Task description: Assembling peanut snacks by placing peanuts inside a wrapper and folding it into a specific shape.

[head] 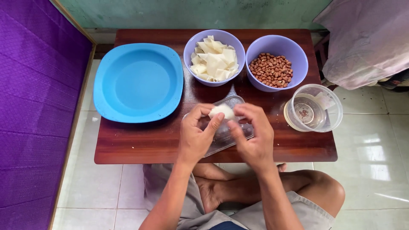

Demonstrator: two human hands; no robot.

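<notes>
In the middle of the frame I hold a small pale piece of wrapper [221, 111] between both hands, just above a clear plastic tray [232, 102] that lies on the dark wooden table [140, 145]. My left hand [197, 134] is closed around the piece, with thumb and first fingers pinching its left side. My right hand [252, 132] pinches the right side in the same way, the other fingers curled under. The piece looks folded or rolled, but whether something is inside I cannot tell.

In the upper centre stands a purple bowl [214, 42] full of cut pale wrappers, and just beside it on the right a second purple bowl [277, 47] with peanuts. A clear round container [315, 108] with some liquid is at the right edge, and a big blue plate [138, 81] is at the upper left.

To do this folding well, I think the pressure should be light and equal from both sides, because such a thin sheet probably tears easily. I would keep the hands low over the tray, so anything that falls lands there.
</notes>
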